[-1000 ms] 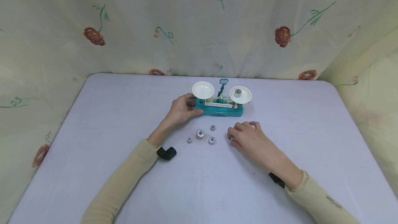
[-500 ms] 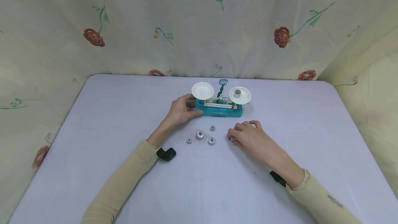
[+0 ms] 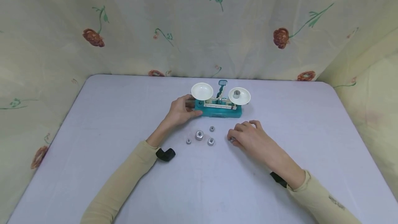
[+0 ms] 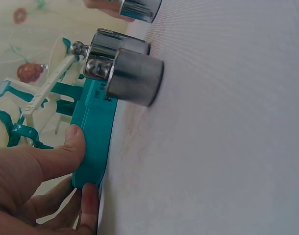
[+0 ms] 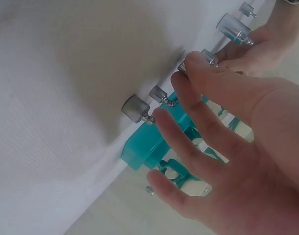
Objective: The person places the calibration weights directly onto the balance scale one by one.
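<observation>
My left hand (image 3: 181,110) grips the left end of a small teal balance scale (image 3: 217,111), thumb on the front of its base and fingers round behind. On the scale's right white pan (image 3: 245,96) stands a metal weight (image 3: 236,94). The left pan (image 3: 202,91) holds nothing. My right hand (image 3: 248,136) is low over the cloth, with a small metal weight (image 3: 232,139) pinched between thumb and forefinger, largely covered by them. In the right wrist view, the other fingers stretch out near two weights, a larger one (image 5: 135,108) and a smaller one (image 5: 159,93).
Several knobbed weights stand on the cloth in front of the scale, among them a large one (image 3: 199,135), a medium one (image 3: 211,141) and two small ones. A white cloth covers the table (image 3: 130,113). A flowered curtain (image 3: 186,27) hangs behind it.
</observation>
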The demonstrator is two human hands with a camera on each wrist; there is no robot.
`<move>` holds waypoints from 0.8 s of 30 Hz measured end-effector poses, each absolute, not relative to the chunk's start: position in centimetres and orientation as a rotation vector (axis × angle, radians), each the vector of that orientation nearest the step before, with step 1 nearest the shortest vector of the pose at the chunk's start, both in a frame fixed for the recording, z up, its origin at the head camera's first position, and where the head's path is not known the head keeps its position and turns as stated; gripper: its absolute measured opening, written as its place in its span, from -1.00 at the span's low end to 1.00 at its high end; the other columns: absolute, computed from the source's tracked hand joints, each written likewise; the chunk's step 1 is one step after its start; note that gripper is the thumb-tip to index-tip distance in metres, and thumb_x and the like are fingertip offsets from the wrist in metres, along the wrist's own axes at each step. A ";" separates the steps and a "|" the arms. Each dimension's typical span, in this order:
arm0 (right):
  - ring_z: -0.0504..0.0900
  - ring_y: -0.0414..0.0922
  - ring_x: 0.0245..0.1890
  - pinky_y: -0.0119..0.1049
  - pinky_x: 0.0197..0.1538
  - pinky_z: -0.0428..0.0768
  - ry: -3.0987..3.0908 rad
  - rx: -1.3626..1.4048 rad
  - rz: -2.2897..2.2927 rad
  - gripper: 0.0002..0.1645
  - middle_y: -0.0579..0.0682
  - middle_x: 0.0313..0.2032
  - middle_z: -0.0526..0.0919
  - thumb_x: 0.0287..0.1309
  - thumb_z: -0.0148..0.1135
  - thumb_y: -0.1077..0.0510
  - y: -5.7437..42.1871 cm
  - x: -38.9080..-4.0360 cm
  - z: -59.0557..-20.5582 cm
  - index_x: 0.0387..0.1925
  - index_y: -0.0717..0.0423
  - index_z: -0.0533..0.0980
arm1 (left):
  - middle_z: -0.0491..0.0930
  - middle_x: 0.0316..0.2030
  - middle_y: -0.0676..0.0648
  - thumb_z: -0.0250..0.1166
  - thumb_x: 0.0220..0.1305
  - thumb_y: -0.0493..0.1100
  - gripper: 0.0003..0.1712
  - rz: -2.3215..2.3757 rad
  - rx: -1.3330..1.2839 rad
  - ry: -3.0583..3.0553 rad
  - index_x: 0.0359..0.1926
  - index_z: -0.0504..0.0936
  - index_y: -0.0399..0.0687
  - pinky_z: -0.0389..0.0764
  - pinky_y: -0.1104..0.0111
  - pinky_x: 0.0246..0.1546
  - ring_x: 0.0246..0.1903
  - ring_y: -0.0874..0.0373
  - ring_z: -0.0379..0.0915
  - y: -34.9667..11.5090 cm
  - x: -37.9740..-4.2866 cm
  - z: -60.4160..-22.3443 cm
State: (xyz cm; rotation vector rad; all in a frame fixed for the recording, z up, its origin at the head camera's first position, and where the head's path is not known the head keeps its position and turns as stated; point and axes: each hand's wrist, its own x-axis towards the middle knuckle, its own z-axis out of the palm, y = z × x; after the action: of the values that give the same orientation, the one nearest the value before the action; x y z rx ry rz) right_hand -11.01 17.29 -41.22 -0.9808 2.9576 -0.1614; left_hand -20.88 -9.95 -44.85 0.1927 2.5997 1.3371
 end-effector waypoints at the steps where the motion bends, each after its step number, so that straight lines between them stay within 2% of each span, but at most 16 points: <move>1: 0.75 0.05 -0.02 0.35 0.27 0.56 2.959 -0.979 -0.164 -0.82 -0.06 -0.20 0.79 0.26 0.55 0.19 17.3 -11.0 -41.2 -0.15 -0.10 0.74 | 0.68 0.28 -0.31 0.57 0.32 -0.12 -0.21 1.337 0.190 2.601 0.49 0.48 -0.16 0.71 0.04 0.31 0.26 -0.20 0.68 -10.0 -20.9 -44.9; 12: 0.75 0.04 0.01 0.34 0.28 0.55 2.970 -0.984 -0.189 -0.83 -0.06 -0.16 0.80 0.29 0.52 0.19 17.3 -11.1 -40.9 -0.12 -0.10 0.75 | 0.68 0.27 -0.31 0.57 0.32 -0.14 -0.21 1.345 0.190 2.594 0.49 0.48 -0.17 0.72 0.04 0.30 0.25 -0.19 0.68 -10.0 -20.8 -44.7; 24: 0.76 0.07 0.05 0.38 0.37 0.51 2.993 -0.943 -0.197 -0.74 0.02 -0.09 0.84 0.28 0.55 0.19 17.1 -11.7 -40.0 -0.01 -0.03 0.77 | 0.68 0.26 -0.32 0.56 0.32 -0.14 -0.23 1.356 0.195 2.586 0.48 0.48 -0.18 0.72 0.03 0.30 0.25 -0.20 0.68 -10.0 -20.8 -44.7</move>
State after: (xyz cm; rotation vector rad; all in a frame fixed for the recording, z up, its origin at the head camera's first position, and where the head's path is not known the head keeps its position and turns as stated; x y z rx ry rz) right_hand -11.68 17.13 -40.03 -0.9431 2.9934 -0.1965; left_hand -20.76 -9.99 -44.72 0.1951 2.5857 1.3556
